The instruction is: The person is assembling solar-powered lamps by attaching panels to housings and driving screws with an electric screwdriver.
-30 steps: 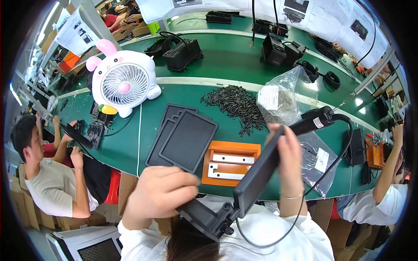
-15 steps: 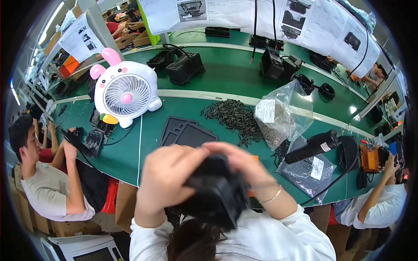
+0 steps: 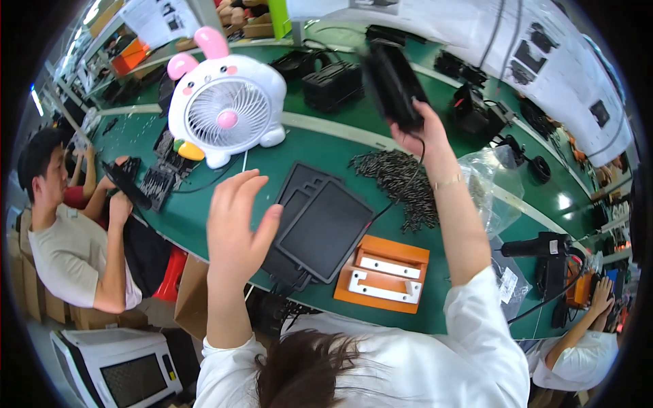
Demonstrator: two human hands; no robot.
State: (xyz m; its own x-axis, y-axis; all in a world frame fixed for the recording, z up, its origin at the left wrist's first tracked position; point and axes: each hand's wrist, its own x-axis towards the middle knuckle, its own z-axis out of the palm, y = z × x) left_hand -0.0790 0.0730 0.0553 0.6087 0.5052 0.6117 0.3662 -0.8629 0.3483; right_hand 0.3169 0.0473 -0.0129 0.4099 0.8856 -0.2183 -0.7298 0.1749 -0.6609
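Right hand [image 3: 422, 129] is raised toward the far side, its fingers and thumb closed around the lower end of a black case [image 3: 393, 85]. Motion blurs the case, which is held tilted; whether its upper end touches anything behind it I cannot tell. A thin black cable [image 3: 409, 187] hangs from the case, past the wrist, and ends near the right edge of the panels [image 3: 326, 234].

Left hand [image 3: 237, 221] is spread wide, fingers pointing up and thumb well out to the side, at the left of the panels. Whether it touches them I cannot tell. These black panels lie overlapped on the green table [image 3: 194, 230].

Just right of the panels sits an orange fixture [image 3: 345, 290] with two white strips [image 3: 388, 267] set in it. Beyond it lies a heap of black screws [image 3: 394, 178], with a clear bag [image 3: 486, 190] to the right, partly behind the forearm. Farther right are a black driver [image 3: 537, 246] and a flat bag [image 3: 510, 285] with a white label. A white-and-pink fan [image 3: 224, 115] stands beyond the left hand.
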